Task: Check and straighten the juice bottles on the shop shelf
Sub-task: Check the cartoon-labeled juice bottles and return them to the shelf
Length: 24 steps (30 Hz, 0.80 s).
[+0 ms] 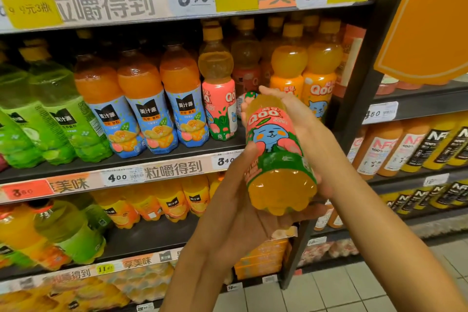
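Juice bottles (141,99) fill the middle shelf (162,159): from the frame's left, 2 clearly countable green ones, then 3 orange ones with blue labels, 1 pink-labelled Qoo bottle (219,99), and 2 orange Qoo bottles at centre right. At centre, the left hand (243,213) cups the base of 1 tilted pink Qoo bottle (274,152), thumb on its label; the right hand (291,114) wraps its top.

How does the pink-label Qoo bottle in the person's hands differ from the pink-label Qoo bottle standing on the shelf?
The held Qoo bottle is off the shelf, tilted with its base toward the camera; the shelf Qoo bottle stands upright. The left hand supports the held one's lower end and the right hand grips its upper part; nothing touches the shelf one. The shelf bottle's yellow cap shows; the held one's is hidden. Both share the pink label and amber juice.
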Available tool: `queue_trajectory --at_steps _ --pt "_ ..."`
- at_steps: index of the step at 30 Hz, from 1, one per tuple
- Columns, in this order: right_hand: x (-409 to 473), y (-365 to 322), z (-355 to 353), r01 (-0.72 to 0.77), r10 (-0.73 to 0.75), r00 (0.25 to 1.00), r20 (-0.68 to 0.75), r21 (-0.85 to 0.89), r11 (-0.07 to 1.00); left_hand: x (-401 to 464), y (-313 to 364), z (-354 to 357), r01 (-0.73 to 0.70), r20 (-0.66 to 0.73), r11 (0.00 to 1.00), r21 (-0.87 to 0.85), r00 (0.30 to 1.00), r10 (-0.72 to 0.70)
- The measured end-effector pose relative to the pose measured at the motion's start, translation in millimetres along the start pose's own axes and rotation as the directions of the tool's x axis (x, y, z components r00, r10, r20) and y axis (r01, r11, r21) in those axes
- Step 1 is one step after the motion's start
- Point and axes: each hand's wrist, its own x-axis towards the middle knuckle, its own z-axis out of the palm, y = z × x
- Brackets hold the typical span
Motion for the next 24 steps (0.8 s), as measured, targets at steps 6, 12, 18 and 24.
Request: queue_trajectory --at_steps 6,12,18,24 --pt "22 -21 8 0.154 -0.153 0.988 0.016 -0.122 0.981 9 -6 -24 -0.006 0.017 1.0 0.031 1.0 0.005" --pt "17 -26 7 0.358 -0.323 0.928 0.188 -0.201 0.912 17 -6 -37 -0.033 -0.174 0.905 0.423 0.978 0.117" --pt "7 -22 -2 0.445 -0.389 0.895 0.22 -0.506 0.739 24 -14 -52 -0.165 -0.178 0.741 0.65 0.916 0.36" --pt "-15 -12 3 0.742 -0.523 0.67 0.527 -0.486 0.462 41 -22 -60 -0.244 -0.128 0.627 0.74 0.864 0.487"
